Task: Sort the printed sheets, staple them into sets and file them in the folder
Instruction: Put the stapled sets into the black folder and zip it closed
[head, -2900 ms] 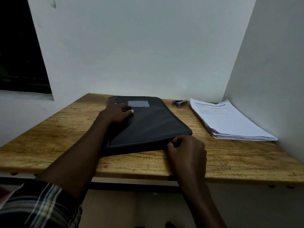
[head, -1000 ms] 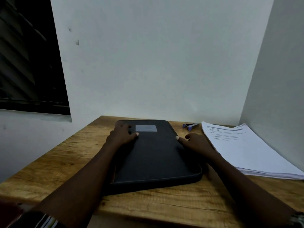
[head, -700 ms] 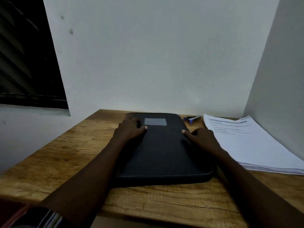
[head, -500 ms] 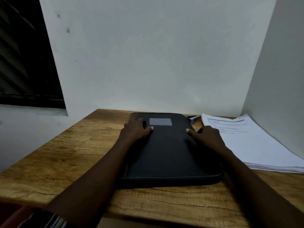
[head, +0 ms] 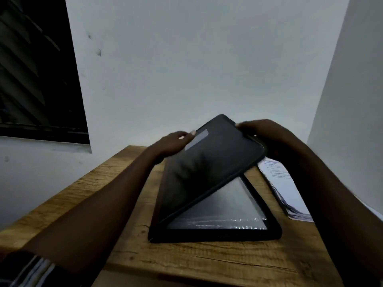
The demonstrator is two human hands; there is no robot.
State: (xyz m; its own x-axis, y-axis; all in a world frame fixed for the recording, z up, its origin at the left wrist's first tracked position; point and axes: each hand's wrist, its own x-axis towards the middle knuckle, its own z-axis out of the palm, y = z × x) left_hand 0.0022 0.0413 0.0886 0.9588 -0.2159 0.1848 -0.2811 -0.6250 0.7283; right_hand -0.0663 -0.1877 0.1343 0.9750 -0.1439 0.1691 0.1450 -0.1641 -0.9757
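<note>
Holds the black folder (head: pixel 215 235) half open on the wooden table (head: pixel 99 195), 2 hands on its cover (head: pixel 207 175). Grips the far right corner of that cover with the right hand (head: pixel 261 130), fingers curled round the edge. Pinches the far left edge with the left hand (head: pixel 173 141), thumb pressed on top just beside the grey label (head: pixel 196 139), fingers out of sight behind. Cover tilted up steeply, hinged along the left side; lower half flat on the table, close to its near edge. Inside, a shiny grey pocket (head: pixel 226 206) with bright glints along its near end. 1 stack of printed sheets (head: pixel 279 183) just right of the folder, partly hidden behind the right forearm. Dark window (head: pixel 31 69) at the left; striped sleeve (head: pixel 31 270) at the bottom left corner.
</note>
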